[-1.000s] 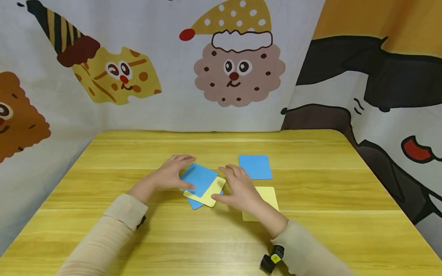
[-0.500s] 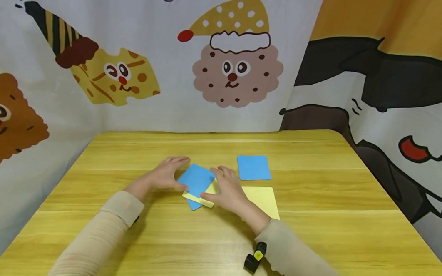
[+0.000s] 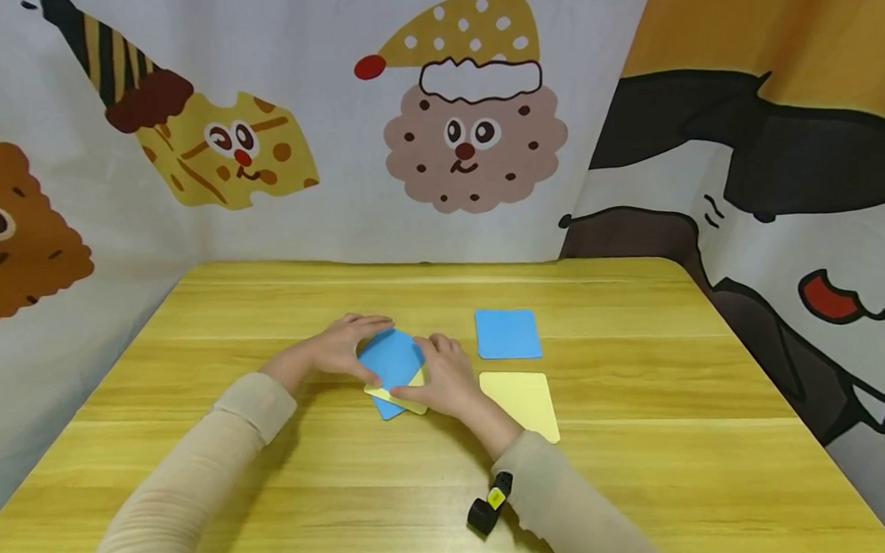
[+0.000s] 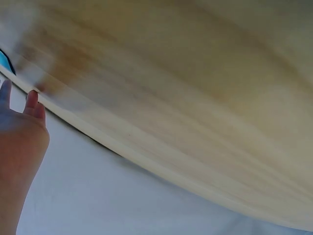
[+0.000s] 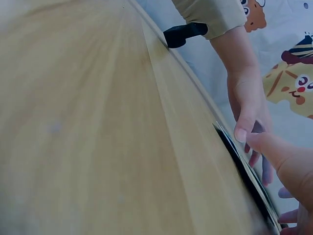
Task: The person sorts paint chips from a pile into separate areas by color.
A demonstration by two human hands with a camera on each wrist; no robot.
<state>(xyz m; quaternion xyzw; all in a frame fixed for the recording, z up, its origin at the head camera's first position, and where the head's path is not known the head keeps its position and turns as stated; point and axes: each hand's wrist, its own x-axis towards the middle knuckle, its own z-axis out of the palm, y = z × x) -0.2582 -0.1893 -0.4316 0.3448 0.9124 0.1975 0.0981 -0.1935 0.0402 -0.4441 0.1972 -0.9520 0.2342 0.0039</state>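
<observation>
In the head view a blue square card (image 3: 392, 358) lies on top of a yellow card (image 3: 404, 402), and a corner of another blue card (image 3: 387, 409) shows beneath them. The cards are turned at different angles. My left hand (image 3: 337, 349) spans the top card's left side, thumb at its lower left edge and fingers at its upper corner. Opposite it, my right hand (image 3: 448, 376) reaches over the right side, thumb close to the lower edge. The right wrist view shows the pile edge-on (image 5: 244, 171) between both hands, its layers slightly spread.
To the right, a separate blue card (image 3: 508, 334) lies behind a yellow card (image 3: 520, 406) on the wooden table (image 3: 334, 499). A cloth (image 3: 346, 164) printed with cartoon figures hangs behind the table. A small black camera (image 3: 485, 512) sits at the right cuff.
My right hand has moved left to the pile's right edge, uncovering more of the separate yellow card. The left hand stays at the left side, and the top blue card has shifted slightly left.
</observation>
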